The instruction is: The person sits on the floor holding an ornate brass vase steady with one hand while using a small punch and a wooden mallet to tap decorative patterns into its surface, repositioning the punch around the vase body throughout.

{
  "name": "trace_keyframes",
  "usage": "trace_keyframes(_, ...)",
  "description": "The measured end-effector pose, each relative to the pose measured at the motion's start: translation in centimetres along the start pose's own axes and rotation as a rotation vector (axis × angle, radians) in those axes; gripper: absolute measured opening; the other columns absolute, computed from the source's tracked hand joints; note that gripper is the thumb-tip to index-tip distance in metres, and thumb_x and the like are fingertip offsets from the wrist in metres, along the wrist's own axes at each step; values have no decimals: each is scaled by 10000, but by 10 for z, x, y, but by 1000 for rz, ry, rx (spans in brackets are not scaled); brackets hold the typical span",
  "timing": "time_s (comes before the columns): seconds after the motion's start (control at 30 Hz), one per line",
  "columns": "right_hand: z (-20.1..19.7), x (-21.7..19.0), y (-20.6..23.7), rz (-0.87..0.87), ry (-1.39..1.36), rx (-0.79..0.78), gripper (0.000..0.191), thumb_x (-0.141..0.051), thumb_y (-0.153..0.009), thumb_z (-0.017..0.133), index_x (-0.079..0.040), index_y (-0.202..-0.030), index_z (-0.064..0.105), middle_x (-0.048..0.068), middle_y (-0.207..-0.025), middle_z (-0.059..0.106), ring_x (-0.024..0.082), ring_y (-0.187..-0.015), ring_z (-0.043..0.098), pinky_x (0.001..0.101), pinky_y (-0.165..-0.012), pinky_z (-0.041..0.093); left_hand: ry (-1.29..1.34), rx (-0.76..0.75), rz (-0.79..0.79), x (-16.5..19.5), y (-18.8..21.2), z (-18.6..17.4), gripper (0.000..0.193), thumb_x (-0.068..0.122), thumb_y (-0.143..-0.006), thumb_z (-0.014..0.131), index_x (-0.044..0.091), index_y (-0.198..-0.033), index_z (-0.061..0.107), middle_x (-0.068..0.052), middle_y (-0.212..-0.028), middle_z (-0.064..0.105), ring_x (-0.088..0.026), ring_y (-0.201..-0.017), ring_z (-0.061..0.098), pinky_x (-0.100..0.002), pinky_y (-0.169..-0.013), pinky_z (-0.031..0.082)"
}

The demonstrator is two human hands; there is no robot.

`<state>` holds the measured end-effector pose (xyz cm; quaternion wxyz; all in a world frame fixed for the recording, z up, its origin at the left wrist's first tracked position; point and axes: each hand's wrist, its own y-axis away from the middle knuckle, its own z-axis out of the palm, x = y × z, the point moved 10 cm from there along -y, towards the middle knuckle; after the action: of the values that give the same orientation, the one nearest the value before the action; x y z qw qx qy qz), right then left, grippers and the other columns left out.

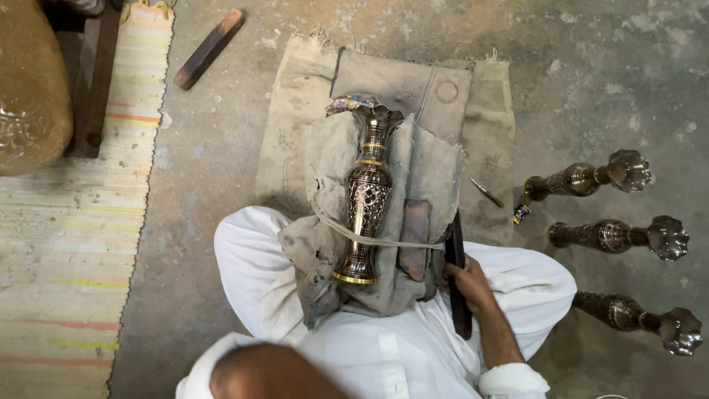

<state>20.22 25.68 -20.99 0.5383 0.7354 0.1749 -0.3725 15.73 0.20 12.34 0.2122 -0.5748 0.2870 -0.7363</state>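
Bare concrete floor (pixel 605 89) under a burlap sack (pixel 295 103), striped rug (pixel 66 251), wooden stick (pixel 209 48), three brass vases (pixel 617 236).

The person wears loose white trousers (pixel 251 258) and a white shirt (pixel 384 362). The sleeve (pixel 513 380) is rolled up at the forearm.

The engraved vase (pixel 367 193) is showing dark metal cut with a fine lattice pattern, ringed by gold bands and a gold foot. Beneath it, the padded cloth (pixel 421 177) is looking faded grey-brown, with a pale cord (pixel 369 239) crossing it. Right of the vase, three matching vases (pixel 613 240) are gleaming dark and silvery. Left of the vase, a woven rug (pixel 66 244) is showing pale stripes of orange, yellow and green. The clothing (pixel 384 347) below is white.
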Motion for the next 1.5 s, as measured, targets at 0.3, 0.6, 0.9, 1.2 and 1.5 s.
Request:
trace_keyframes(0.3,17,-24,5,-57,67,-57,135,-1,-842,630,32,-967,670,70,-700,645,157,-535,546,324,-508,449,-522,-34,-372,-88,-53,33,63,19,-1003,552,56,-1053,550,-171,-1094,698,-268,-975,699,-347,-792,573)
trace_keyframes(0.6,16,-26,3,-69,168,-7,173,-9,-847,601,28,-992,688,57,-726,672,141,-558,560,309,-533,474,-641,-13,-420,-111,-53,41,205,32,-993,587,43,-1198,576,-171,-1187,668,-314,-1099,672,-402,-922,552)
trace_keyframes(0.9,12,-18,-7,-154,116,-48,253,-16,-811,616,31,-1048,691,48,-822,722,133,-671,645,304,-636,543,-589,400,-722,-88,12,-38,670,-158,-740,550,46,-1379,561,-150,-1292,568,-270,-1250,581,-348,-1069,511)
trace_keyframes(1.2,14,-32,6,-69,273,36,210,-90,-875,627,17,-1034,712,77,-768,691,166,-607,573,335,-593,480,-294,1265,-513,-59,135,-144,234,96,-1028,595,0,-1238,559,-108,-918,764,-201,-956,785,-330,-753,670)
trace_keyframes(1.5,15,-16,5,32,-27,-58,247,-56,-900,644,11,-1134,681,83,-848,704,162,-670,617,325,-620,517,-442,1105,-475,-70,113,-212,360,46,-926,723,8,-1264,604,-89,-937,721,-165,-857,763,-289,-715,668)
